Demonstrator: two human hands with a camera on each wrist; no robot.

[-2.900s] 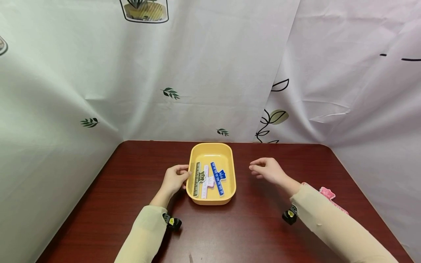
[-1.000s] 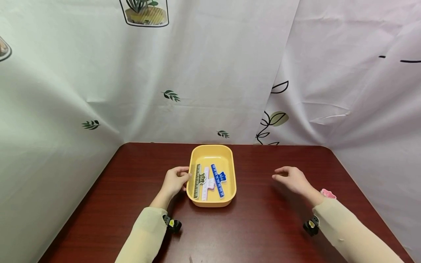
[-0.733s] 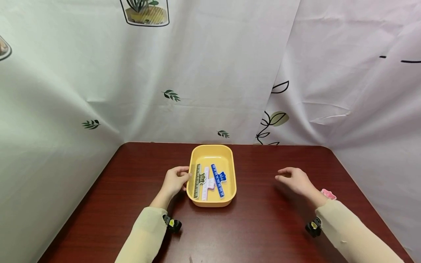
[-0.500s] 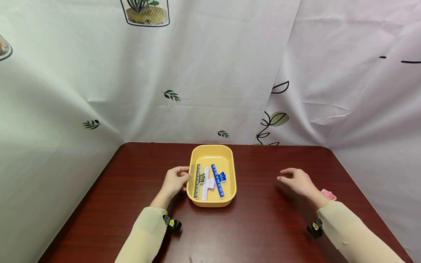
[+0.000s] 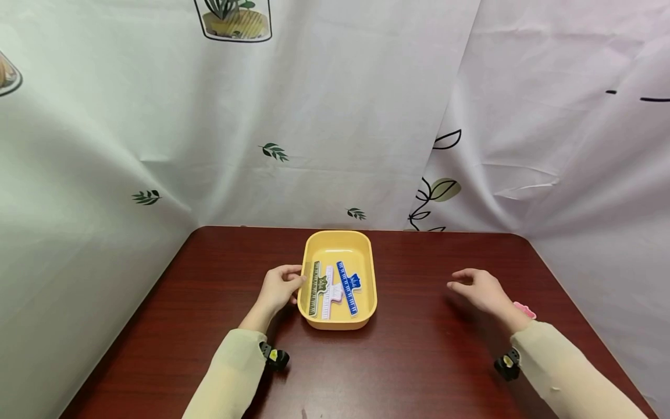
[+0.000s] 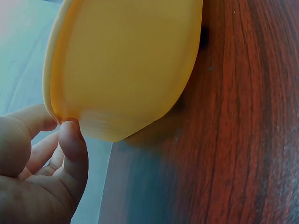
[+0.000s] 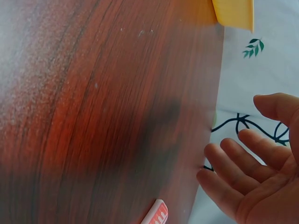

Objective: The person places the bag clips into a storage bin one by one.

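A yellow tray (image 5: 338,324) stands near the table's far edge. My left hand (image 5: 275,289) pinches its left rim between thumb and fingers, as the left wrist view also shows. Three piano-key clips lie in it: a dark green clip (image 5: 315,289), a pale pink clip (image 5: 328,294) and a blue clip (image 5: 348,289). To the tray's right, my right hand (image 5: 483,289) hovers over the table, fingers loosely bent and holding nothing. A pink clip (image 5: 525,310) lies behind that wrist, mostly hidden by the arm; one end of this clip (image 7: 157,213) shows in the right wrist view.
The dark red wooden table (image 5: 408,361) has rounded far corners. A white cloth (image 5: 335,116) with leaf prints hangs right behind it and at both sides. Black wrist cameras (image 5: 276,357) sit on both sleeves.
My right hand has moved away from the tray, to the right, slowing over the last second. The left hand and the tray stay put. The pink clip has become more covered by the right arm.
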